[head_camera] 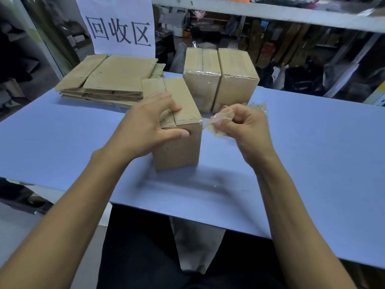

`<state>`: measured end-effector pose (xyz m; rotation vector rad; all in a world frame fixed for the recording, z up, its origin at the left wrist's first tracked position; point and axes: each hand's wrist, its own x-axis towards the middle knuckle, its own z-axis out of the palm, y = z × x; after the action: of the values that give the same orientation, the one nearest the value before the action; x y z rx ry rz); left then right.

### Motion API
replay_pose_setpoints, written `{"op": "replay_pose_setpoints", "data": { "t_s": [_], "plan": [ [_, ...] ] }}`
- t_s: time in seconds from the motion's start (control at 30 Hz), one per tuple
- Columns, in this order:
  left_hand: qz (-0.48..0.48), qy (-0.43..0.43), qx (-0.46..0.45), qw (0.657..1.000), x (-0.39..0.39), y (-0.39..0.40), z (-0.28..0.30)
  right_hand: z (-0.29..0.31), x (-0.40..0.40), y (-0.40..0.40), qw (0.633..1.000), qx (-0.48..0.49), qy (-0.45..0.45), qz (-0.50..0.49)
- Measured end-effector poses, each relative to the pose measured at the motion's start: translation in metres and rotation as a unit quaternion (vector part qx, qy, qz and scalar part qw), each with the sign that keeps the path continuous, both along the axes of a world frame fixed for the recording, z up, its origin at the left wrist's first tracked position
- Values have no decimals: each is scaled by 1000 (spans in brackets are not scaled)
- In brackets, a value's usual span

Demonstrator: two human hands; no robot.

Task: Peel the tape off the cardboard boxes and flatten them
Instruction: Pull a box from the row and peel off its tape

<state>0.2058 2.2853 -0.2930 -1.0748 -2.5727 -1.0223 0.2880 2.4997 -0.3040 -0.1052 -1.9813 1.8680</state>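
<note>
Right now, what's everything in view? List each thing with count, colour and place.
near box: 1, brown, upright mid-table, top seam bare
tape: 1 clear crumpled strip, running from the near box's right top edge into the right hand
taped boxes: 2, brown, side by side behind the near box
flat cardboard: 1 stack, brown, far left of table
table: 1, blue
sign: 1, white with black characters, behind the stack
shelves: cluttered, background
left hand: holds the near box's top, thumb on its front
right hand: pinches the tape
</note>
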Motion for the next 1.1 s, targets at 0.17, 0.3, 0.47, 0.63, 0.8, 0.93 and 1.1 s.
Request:
{"op": "replay_pose_setpoints", "data": {
  "t_s": [0.17,0.3,0.47,0.63,0.8,0.93,1.1],
  "plan": [
    [-14,-8,-21,1000,-7,4,1,5,11,19,992,-122,-20,-9],
    [-30,-17,13,999,-10,-4,-1,24,26,56,974,-219,27,-53],
    [-17,-38,39,998,-6,6,-2,10,30,53,967,-255,23,-5],
    [-1,-28,51,998,-3,0,-4,-7,23,64,990,-10,-122,-68],
    [2,-29,55,998,-1,5,-2,-30,-9,81,895,355,-17,-271],
    [-1,-33,66,997,0,3,-3,-64,-43,87,782,567,-114,-232],
    [-5,-44,77,996,1,4,-3,-72,-58,87,788,565,-182,-165]
  ]
}}
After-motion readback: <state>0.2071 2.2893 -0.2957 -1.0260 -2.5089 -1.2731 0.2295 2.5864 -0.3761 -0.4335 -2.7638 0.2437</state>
